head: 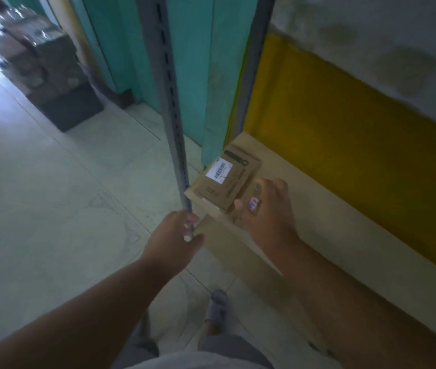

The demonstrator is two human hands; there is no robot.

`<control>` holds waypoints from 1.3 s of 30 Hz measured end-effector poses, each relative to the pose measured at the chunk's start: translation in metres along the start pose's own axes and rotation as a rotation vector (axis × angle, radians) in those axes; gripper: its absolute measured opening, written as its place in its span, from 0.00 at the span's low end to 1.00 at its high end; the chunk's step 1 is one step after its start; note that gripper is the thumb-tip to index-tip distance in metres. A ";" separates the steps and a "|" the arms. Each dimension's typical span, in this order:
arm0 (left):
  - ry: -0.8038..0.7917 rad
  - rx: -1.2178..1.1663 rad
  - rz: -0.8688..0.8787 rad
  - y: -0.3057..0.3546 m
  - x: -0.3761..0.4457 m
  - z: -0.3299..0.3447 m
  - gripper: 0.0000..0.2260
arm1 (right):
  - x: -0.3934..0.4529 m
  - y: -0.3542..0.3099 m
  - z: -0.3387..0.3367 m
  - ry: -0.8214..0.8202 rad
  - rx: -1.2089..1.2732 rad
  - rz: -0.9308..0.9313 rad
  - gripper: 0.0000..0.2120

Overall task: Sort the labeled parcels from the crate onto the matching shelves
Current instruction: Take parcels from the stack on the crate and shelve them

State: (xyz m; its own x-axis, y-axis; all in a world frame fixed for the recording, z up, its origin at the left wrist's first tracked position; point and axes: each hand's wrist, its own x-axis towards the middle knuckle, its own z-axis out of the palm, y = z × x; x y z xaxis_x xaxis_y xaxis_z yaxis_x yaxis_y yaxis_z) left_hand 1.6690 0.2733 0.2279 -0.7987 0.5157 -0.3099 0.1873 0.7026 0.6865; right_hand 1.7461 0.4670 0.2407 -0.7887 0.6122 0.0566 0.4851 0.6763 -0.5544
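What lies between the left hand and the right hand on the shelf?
In the head view, only the bare front corner of the shelf lies between the left hand and the right hand. The labeled parcel sits just beyond.

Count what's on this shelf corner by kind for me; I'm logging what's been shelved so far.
Labeled cardboard parcels lying flat on the shelf: 1
White barcode labels on it: 1
Hands at the shelf: 2, left hand at the front edge beside the upright post, right hand at the parcel's near end
Total: 4
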 end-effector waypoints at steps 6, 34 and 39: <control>0.164 -0.038 -0.043 -0.070 -0.019 -0.092 0.14 | -0.019 -0.140 0.026 -0.089 0.179 -0.275 0.24; 0.554 0.135 -0.437 -0.345 0.194 -0.531 0.25 | 0.287 -0.616 0.267 -0.307 0.154 -0.759 0.28; 0.637 0.015 -0.519 -0.384 0.243 -0.587 0.31 | 0.350 -0.698 0.330 -0.383 0.161 -0.832 0.27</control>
State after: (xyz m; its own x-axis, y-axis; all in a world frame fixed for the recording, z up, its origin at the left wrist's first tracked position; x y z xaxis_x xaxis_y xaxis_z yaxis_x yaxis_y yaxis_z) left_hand 1.0671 -0.1585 0.2752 -0.9564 -0.2509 -0.1498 -0.2915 0.7841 0.5480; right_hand 1.0068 0.0742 0.3734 -0.9440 -0.2410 0.2255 -0.3283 0.7541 -0.5688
